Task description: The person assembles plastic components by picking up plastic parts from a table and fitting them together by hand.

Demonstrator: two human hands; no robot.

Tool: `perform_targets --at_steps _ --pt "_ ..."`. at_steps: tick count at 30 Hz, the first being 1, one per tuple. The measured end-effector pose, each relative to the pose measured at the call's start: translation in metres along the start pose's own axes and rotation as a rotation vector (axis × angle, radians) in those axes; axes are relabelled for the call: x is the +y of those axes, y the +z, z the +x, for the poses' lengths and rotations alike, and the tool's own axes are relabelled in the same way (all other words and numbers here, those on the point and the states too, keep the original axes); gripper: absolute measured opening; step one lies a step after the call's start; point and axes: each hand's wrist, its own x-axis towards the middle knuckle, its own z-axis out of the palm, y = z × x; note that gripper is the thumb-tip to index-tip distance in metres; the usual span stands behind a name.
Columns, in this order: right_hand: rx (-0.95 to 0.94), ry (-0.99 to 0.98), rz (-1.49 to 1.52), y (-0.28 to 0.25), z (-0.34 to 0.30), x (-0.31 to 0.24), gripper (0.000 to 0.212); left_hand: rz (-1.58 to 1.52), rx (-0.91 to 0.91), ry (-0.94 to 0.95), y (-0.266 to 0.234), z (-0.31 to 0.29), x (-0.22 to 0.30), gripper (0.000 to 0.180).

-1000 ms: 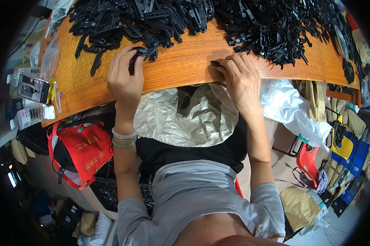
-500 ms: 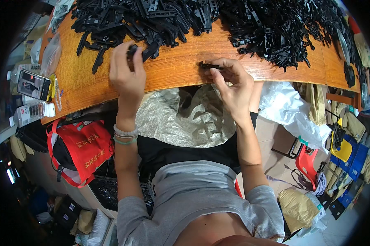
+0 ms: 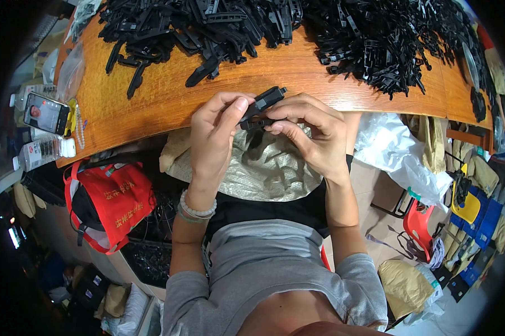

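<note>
The left hand (image 3: 214, 127) pinches a thick black part (image 3: 269, 99) between thumb and fingers, its free end pointing far and right. The right hand (image 3: 315, 130) grips a slimmer black part (image 3: 257, 124) at its right end, with thumb and fingers closed on it. Both parts are above the near edge of the wooden table (image 3: 146, 109), the thick one on the far side of the slim one.

To handle them well, I would keep the left pinch firm and steady, turn the slim part with the right fingertips until the two run parallel, and press evenly rather than force a crooked fit. Clear fingertips would help in seeing the meeting edges.

Beyond, a left pile (image 3: 174, 31) and a right pile (image 3: 375, 47) of black pieces cover the far side; both are cut off by the upper edge. Nearer, a pale woven sack (image 3: 269, 176) lies across the lap.

Fingers hide both gripped ends, and I cannot tell whether the parts touch. Their fine slots and clips blur into black.
</note>
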Motion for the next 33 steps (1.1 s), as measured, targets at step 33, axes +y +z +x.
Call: perform_targets --at_steps 33 --pt "0.178 -0.236 -0.208 -0.007 -0.006 0.015 0.021 0.884 -0.266 0.614 0.009 -0.007 0.008 0.037"
